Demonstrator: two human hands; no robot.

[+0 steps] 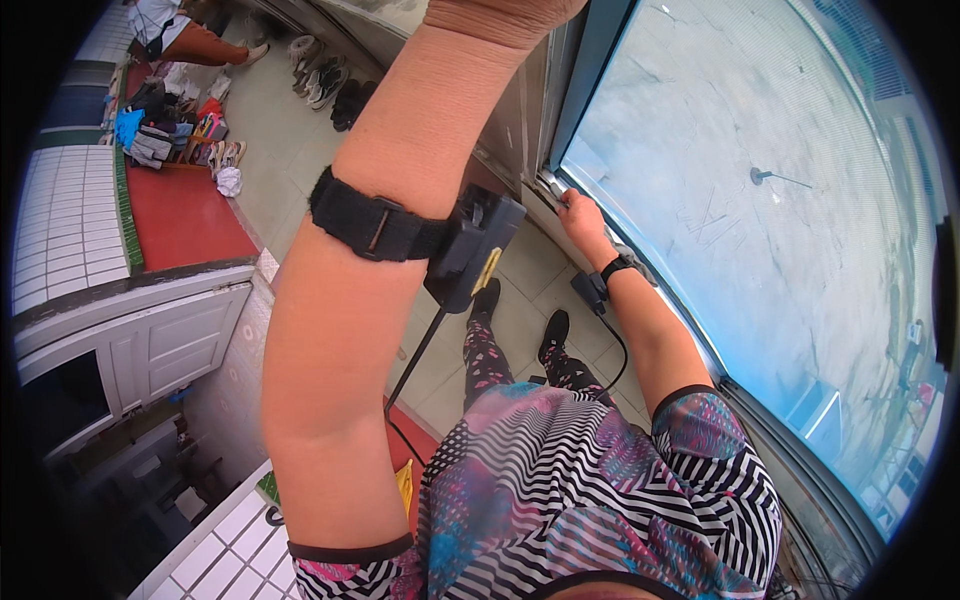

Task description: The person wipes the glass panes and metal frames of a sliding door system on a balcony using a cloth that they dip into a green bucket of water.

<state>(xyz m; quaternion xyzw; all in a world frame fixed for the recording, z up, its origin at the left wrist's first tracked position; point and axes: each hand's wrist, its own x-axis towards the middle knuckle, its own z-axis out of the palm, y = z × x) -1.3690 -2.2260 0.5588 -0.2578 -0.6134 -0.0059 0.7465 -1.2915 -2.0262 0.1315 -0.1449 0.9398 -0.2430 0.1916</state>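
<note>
My right hand (581, 214) is low on the window sill, its curled fingers pressed to the track at the foot of a blue-tinted window pane (720, 225). A crumpled grey cloth (632, 256) shows beside that wrist and seems to run under the hand. Raised high across the view is my left arm; only the wrist end of my left hand (506, 16) shows at the top edge, near the window frame (592, 75), and its fingers are cut off. Each forearm wears a black strap (379, 223) with a small black device (472, 247) and a cable.
Pairs of shoes (322, 81) line the wall on the tiled floor (262, 142). Piled clothes and a small shoe rack (187, 150) stand by a red floor strip (184, 225). Another person (191, 41) is at the top left. A white panelled door (172, 330) is on the left.
</note>
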